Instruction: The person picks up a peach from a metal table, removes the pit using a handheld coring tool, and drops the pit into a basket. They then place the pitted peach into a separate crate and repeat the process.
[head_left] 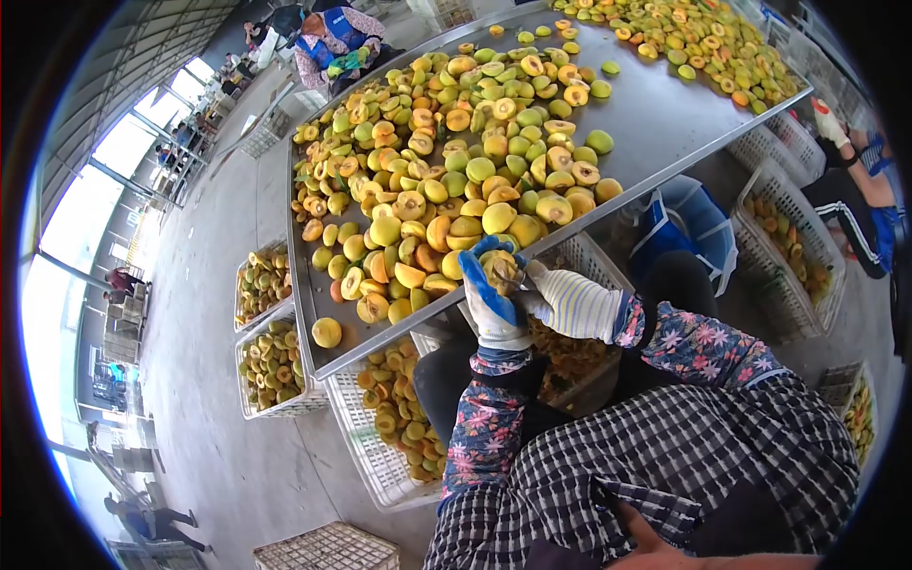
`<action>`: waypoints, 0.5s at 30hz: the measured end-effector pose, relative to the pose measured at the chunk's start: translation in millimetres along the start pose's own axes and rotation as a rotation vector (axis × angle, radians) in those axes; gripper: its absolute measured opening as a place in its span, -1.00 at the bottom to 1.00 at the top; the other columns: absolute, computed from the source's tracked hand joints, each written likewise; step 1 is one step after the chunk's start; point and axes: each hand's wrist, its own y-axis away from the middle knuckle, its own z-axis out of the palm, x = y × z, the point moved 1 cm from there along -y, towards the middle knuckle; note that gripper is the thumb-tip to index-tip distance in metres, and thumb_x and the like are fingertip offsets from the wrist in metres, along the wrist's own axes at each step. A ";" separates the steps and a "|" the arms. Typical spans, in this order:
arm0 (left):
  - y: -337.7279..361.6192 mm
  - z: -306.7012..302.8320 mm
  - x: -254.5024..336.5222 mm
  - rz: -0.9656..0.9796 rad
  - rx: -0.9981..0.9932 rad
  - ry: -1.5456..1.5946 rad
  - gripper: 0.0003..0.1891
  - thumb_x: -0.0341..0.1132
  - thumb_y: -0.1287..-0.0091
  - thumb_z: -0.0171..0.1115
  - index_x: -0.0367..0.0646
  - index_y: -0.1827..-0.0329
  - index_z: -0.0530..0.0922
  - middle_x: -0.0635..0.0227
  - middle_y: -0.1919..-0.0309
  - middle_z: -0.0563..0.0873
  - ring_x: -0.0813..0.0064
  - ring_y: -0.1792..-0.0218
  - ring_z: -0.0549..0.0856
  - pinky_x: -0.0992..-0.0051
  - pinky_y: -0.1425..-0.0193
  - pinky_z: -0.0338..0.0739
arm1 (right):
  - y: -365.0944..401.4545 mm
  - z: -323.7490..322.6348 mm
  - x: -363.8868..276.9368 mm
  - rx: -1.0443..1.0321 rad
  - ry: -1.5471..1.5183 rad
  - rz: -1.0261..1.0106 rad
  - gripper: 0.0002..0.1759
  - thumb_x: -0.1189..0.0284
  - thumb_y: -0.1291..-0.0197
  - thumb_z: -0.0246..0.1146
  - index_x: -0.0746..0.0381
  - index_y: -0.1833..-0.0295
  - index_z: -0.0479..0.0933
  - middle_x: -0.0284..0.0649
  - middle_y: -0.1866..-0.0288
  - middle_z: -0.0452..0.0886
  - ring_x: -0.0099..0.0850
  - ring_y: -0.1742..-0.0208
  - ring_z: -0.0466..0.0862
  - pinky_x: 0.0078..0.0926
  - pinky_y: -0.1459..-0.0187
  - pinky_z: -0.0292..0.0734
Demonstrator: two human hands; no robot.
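My left hand (495,302), in a blue and white glove, is closed around a cut yellow peach (501,270) just off the near edge of the metal table. My right hand (576,304), in a striped white glove, is closed beside it. From its fingers a small dark metal tool (519,282) reaches to the cut face of the fruit; its handle is hidden in the glove. Many halved and whole peaches (446,190) lie heaped on the table (665,123), some halves with pits showing.
White plastic crates of peaches stand around me: one by my left knee (380,475), one at the left (285,404), one at the right (788,242). A blue bucket (689,228) stands beneath the table edge. Co-workers sit at the far side (332,43) and at the right (855,180).
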 end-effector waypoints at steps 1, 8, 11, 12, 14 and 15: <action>-0.9 -3.5 1.7 -0.015 -0.022 -0.038 -0.44 0.15 -0.53 -0.11 -0.25 -0.12 0.45 0.20 0.08 0.62 0.32 0.08 0.65 0.33 -0.06 0.60 | 0.1 -0.2 3.2 -0.018 -0.027 -0.020 -0.68 0.44 -0.34 0.16 0.37 -0.12 0.35 0.04 0.20 0.62 0.02 0.13 0.64 -0.18 0.10 0.52; 0.6 6.7 2.6 0.028 0.092 0.029 -0.42 0.17 -0.51 -0.09 -0.27 -0.06 0.49 0.20 0.15 0.65 0.31 0.12 0.67 0.31 -0.02 0.64 | -3.4 -17.6 -3.0 -0.225 -0.391 0.271 -0.69 0.40 -0.40 0.15 0.32 -0.16 0.39 -0.12 0.14 0.61 -0.28 0.09 0.61 -0.32 -0.02 0.47; -5.2 -4.8 -3.1 0.134 0.117 -0.060 -0.38 0.18 -0.52 -0.11 -0.31 0.01 0.56 0.18 0.18 0.69 0.33 0.13 0.70 0.37 -0.05 0.61 | -0.2 -19.5 -34.5 -0.260 -0.702 0.655 -0.61 0.27 -0.41 0.15 0.31 -0.18 0.39 -0.15 0.27 0.63 -0.21 0.24 0.63 -0.27 0.07 0.53; -6.3 -7.5 -1.5 0.150 0.099 -0.123 -0.37 0.18 -0.52 -0.13 -0.33 0.04 0.59 0.18 0.19 0.71 0.33 0.14 0.71 0.40 -0.07 0.59 | 0.5 -7.5 -18.0 -0.208 -0.580 0.474 -0.60 0.26 -0.41 0.15 0.30 -0.18 0.39 -0.15 0.28 0.64 -0.20 0.26 0.63 -0.26 0.08 0.54; -2.1 -3.9 3.9 0.031 0.149 -0.137 -0.38 0.15 -0.53 -0.12 -0.34 0.06 0.60 0.18 0.20 0.72 0.36 0.21 0.72 0.42 -0.03 0.60 | 1.7 6.7 -0.4 -0.092 -0.335 0.123 -0.59 0.22 -0.41 0.15 0.29 -0.19 0.39 -0.15 0.29 0.64 -0.19 0.29 0.63 -0.25 0.11 0.54; -0.8 -0.7 7.1 -0.031 0.172 -0.143 -0.39 0.13 -0.54 -0.12 -0.34 0.07 0.60 0.19 0.20 0.72 0.37 0.24 0.72 0.43 -0.01 0.61 | 3.1 0.4 2.9 -0.130 -0.121 0.097 -0.60 0.22 -0.42 0.15 0.28 -0.18 0.40 -0.13 0.26 0.65 -0.18 0.26 0.64 -0.24 0.09 0.54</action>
